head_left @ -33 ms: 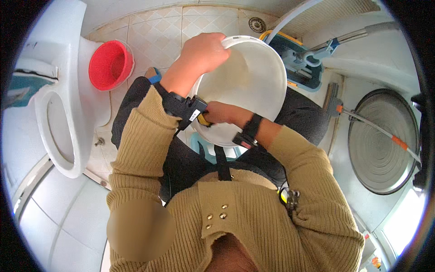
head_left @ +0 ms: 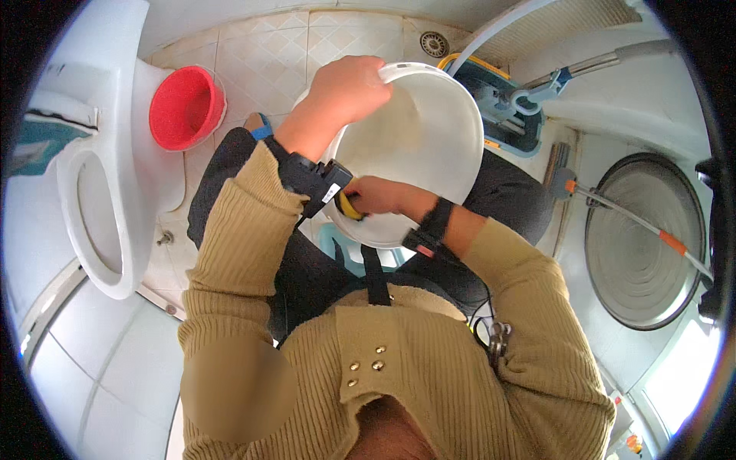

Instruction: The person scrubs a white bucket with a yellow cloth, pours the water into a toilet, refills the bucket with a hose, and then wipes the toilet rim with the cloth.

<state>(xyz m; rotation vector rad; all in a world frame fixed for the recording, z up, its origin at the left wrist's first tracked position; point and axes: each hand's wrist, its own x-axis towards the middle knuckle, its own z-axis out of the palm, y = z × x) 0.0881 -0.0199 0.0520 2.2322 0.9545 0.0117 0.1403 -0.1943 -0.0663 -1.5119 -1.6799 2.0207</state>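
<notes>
A large white bucket (head_left: 448, 126) is tilted between my knees, its mouth facing me. My left hand (head_left: 349, 88) is closed over its far left rim. Inside the bucket, at the near left wall, my right hand (head_left: 377, 195) presses a yellow sponge (head_left: 349, 207) with a dark side against the surface. My fingers and wrist cover part of the sponge. A brownish stain (head_left: 399, 115) shows on the inner wall farther in.
A red bucket (head_left: 181, 111) stands at the left beside a white toilet (head_left: 100, 222). At the far right are a mop bucket (head_left: 491, 100) and a mop handle (head_left: 598, 61). A long-handled brush (head_left: 563, 180) and a round lid (head_left: 648, 238) lean at the right. A floor drain (head_left: 434, 44) lies beyond.
My right hand has shifted slightly to the right inside the bucket, and more of the yellow sponge shows. My left hand keeps its hold on the rim.
</notes>
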